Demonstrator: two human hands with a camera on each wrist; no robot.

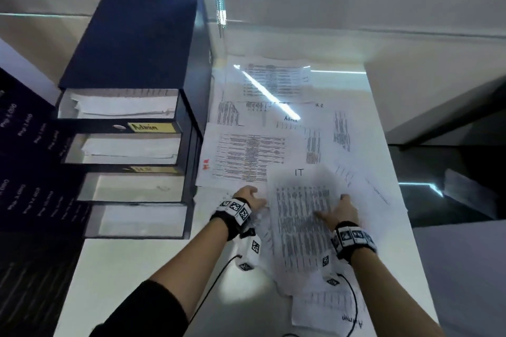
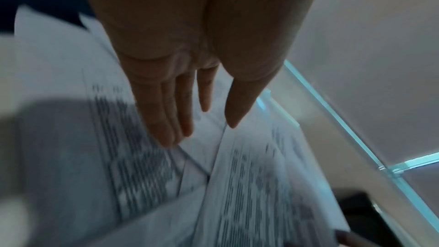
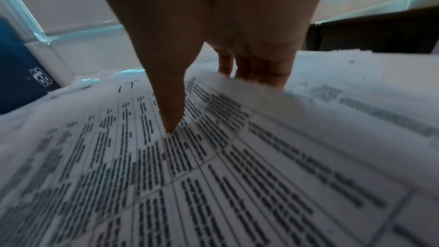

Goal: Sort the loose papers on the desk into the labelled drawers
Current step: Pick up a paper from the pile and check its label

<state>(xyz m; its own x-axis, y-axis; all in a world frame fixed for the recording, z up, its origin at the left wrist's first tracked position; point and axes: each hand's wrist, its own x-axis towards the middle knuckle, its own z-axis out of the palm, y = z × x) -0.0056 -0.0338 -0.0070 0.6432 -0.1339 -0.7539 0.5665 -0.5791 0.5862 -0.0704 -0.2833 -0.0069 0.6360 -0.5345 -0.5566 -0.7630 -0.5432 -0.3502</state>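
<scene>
Your right hand is pinching the sheet marked IT: thumb pressed on top of the print, fingers tucked under its right edge, so that side is lifted off the white counter. Your left hand is spread flat with straight fingers, hovering right at the sheet's left edge, holding nothing. More loose papers are scattered behind, a couple marked Admin and HR. The dark drawer unit sits to the left, all drawers pulled out, top one labelled Admin
</scene>
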